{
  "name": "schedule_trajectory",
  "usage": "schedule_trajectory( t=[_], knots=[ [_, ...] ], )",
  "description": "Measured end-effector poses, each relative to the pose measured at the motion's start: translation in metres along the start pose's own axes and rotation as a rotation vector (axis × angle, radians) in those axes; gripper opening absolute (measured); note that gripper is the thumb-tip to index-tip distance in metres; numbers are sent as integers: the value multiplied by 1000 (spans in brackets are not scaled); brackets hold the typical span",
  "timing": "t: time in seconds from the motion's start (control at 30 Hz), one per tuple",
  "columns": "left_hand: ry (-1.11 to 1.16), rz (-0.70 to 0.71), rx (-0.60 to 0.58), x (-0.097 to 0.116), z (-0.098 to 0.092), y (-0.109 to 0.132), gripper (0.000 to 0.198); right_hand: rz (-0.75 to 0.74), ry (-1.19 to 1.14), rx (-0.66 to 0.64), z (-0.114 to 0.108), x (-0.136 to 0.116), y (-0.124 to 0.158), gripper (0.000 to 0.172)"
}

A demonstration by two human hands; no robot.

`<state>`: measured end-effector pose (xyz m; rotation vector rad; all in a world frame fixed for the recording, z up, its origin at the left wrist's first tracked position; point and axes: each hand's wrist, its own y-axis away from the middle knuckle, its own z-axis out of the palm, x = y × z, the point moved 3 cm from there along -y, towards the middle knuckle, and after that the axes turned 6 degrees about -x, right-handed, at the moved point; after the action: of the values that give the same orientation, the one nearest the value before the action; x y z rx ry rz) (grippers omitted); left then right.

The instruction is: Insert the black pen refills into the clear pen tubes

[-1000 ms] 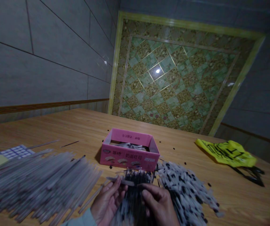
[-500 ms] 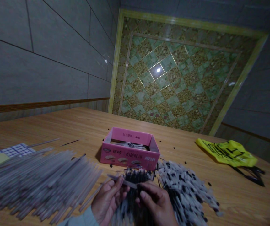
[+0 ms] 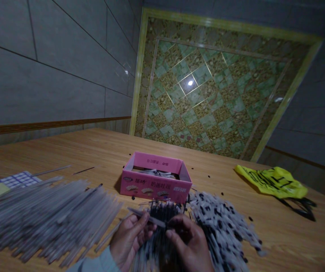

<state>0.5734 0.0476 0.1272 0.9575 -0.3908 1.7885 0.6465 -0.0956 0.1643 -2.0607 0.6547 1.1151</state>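
My left hand [image 3: 130, 241] is closed, pinching a thin, flat-looking greyish translucent tube [image 3: 158, 221] between thumb and fingers. At the tube's right end, the thumb and forefinger of my right hand [image 3: 192, 243] are pinched together; what they hold, if anything, is too small and dark to name. Beneath both hands lies a heap of thin black-tipped sticks [image 3: 162, 209], partly covered by the fingers. Just beyond stands an open pink box [image 3: 153, 190] with whitish slender pieces inside. A pile of short white and black pieces [image 3: 222, 219] spreads beside my right hand.
Many long clear tubes [image 3: 46, 223] lie in a wide pile on the left of the wooden table [image 3: 94, 147]. Behind them is a checked sheet [image 3: 17, 179]. A yellow bag with black lettering [image 3: 276, 183] rests at the right. Small black bits dot the tabletop.
The right hand's fingers have shifted slightly at the tube's end, with the forefinger more arched. My left hand keeps its hold on the tube, almost unmoved.
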Motion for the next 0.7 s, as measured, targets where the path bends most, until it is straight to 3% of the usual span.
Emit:
schedule_trajectory(
  t=[0.7],
  knots=[
    [-81,-25,22,3,1,2,28,-124,177,37,-3,-1,3,4]
  ],
)
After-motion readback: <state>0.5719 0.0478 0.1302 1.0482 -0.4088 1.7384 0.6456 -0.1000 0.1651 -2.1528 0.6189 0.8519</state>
